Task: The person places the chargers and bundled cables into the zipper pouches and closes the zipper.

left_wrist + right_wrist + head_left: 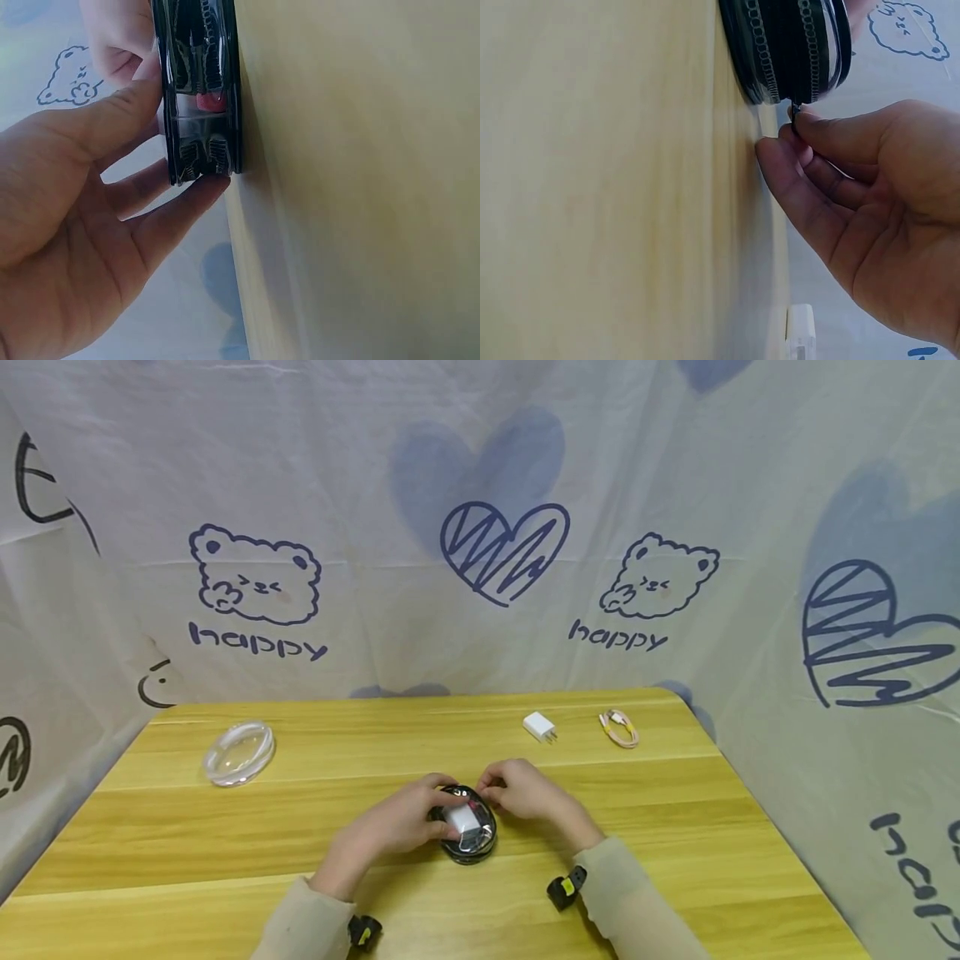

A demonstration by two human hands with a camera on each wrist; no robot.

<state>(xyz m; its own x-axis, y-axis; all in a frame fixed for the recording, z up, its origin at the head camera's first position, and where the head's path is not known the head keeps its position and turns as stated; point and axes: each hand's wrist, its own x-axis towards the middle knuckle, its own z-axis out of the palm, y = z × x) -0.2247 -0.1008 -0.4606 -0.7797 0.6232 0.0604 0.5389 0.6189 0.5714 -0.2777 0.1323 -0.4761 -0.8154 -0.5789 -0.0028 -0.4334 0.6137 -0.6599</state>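
Observation:
A small round zippered case [480, 843] with black edging and a see-through top lies on the table in front of me. Inside it shows a white block [462, 818], and in the left wrist view a bit of red [211, 102]. My left hand [397, 818] grips the case from the left, thumb on the near side and fingers round the far side. At the case's right edge, my right hand [525, 791] pinches the dark zipper pull [795, 118] between thumb and index finger. Two zipper tracks [808, 52] run around the side wall.
On the wooden table [187, 860], a clear round case [215, 768] with white edging lies at the back left. A white charger plug [538, 725] and a coiled cable [628, 742] with yellow ties lie at the back right. A printed cloth [360, 485] hangs behind the table.

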